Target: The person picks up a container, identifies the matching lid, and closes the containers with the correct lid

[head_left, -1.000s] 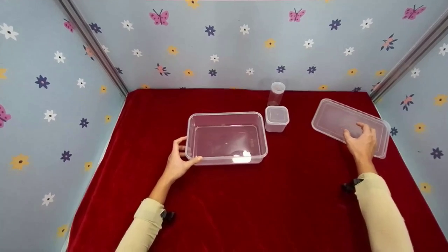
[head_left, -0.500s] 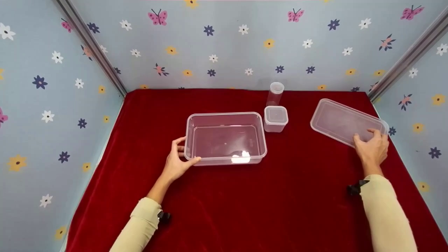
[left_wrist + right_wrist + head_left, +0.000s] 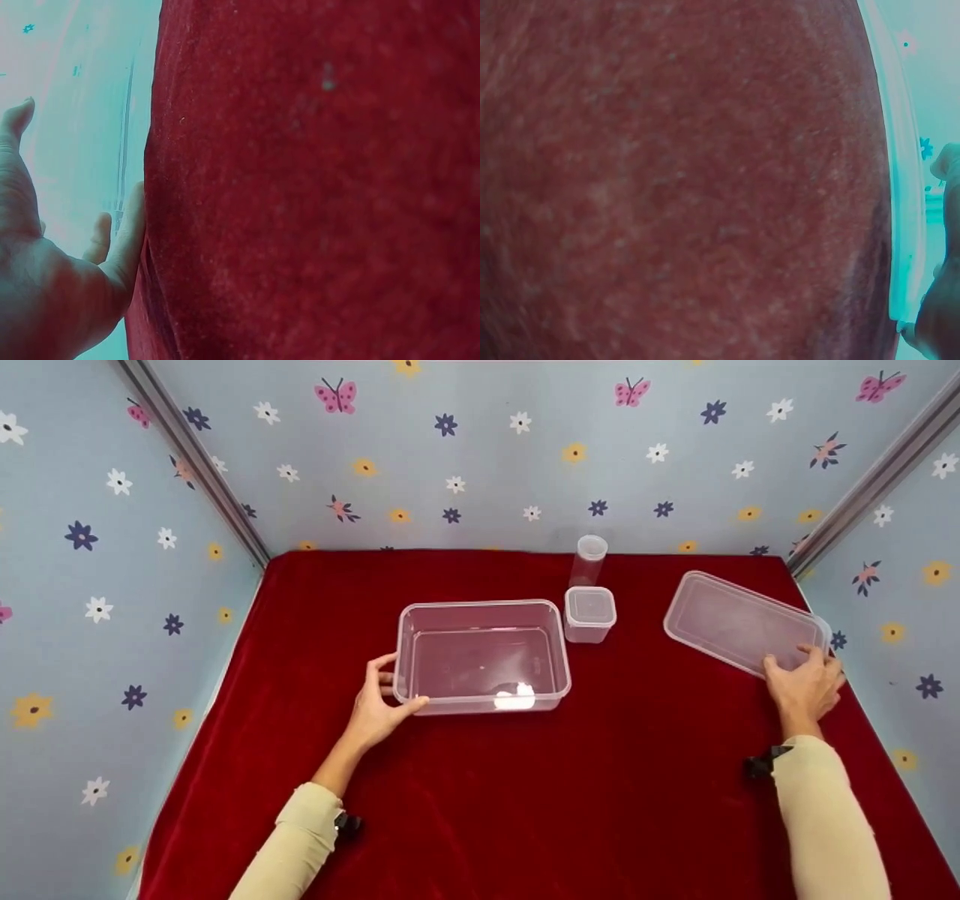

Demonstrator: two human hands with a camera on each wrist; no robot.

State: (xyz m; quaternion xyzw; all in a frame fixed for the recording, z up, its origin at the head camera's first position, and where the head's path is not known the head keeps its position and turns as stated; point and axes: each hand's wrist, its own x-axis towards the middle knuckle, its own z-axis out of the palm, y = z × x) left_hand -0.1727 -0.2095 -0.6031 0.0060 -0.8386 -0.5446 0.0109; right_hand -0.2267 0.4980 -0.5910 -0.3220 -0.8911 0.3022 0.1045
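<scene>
A clear rectangular plastic container (image 3: 484, 656) stands lidless on the red cloth (image 3: 480, 810), nothing inside it. My left hand (image 3: 376, 712) grips its near left corner, thumb over the front rim and fingers against the left side. Over to the right lies its translucent rectangular lid (image 3: 739, 619), set at a slant. My right hand (image 3: 804, 690) grips the lid's near right corner, thumb at the front edge and fingers bent at the right end. The right wrist view catches the lid's pale rim (image 3: 901, 187) with a fingertip at its lower end.
A small square lidded tub (image 3: 589, 615) stands close by the container's right side. Behind it is a tall round lidded jar (image 3: 589, 561). Flower-patterned walls (image 3: 487, 442) border the table at the back and both sides.
My right hand has moved rightward and slightly nearer along the lid, from above its middle right part to its near right corner. The left hand stays on the container.
</scene>
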